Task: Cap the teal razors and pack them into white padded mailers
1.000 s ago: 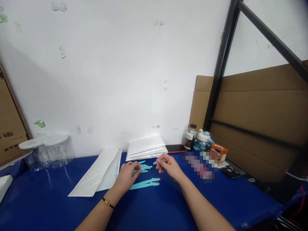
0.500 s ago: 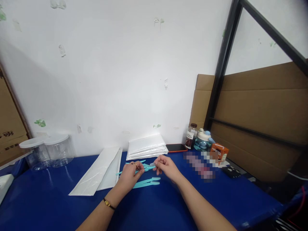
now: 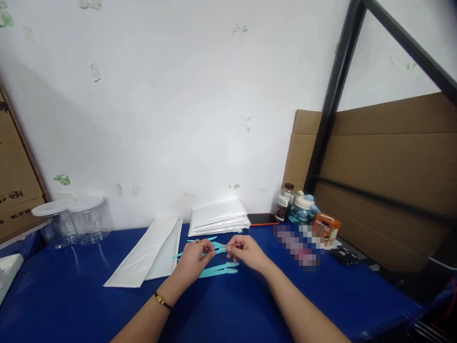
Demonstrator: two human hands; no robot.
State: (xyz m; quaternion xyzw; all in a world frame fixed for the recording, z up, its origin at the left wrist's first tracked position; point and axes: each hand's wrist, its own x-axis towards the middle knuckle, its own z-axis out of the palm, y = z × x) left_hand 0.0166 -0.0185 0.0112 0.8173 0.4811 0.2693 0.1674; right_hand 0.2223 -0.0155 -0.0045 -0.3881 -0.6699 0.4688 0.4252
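Observation:
Several light-teal plastic sticks [image 3: 218, 270] lie on the blue table [image 3: 228, 309] in front of me. My left hand [image 3: 194, 259], with a ring and a wrist bracelet, is closed around one teal stick near its left part. My right hand [image 3: 246, 251] pinches the same stick's right end, fingers curled. The two hands nearly meet over the pile of sticks. More teal sticks [image 3: 207, 240] stick out behind my left hand.
Long white bags [image 3: 146, 255] lie to the left, and a stack of white bubble mailers [image 3: 218, 216] stands by the wall. Two clear jars [image 3: 73, 221] are at far left. A phone [image 3: 262, 219], bottles [image 3: 296, 207] and an orange box [image 3: 326, 227] are at right, before cardboard.
My right hand has moved left to meet my left hand, and both now hold a teal stick between them. The view has shifted slightly.

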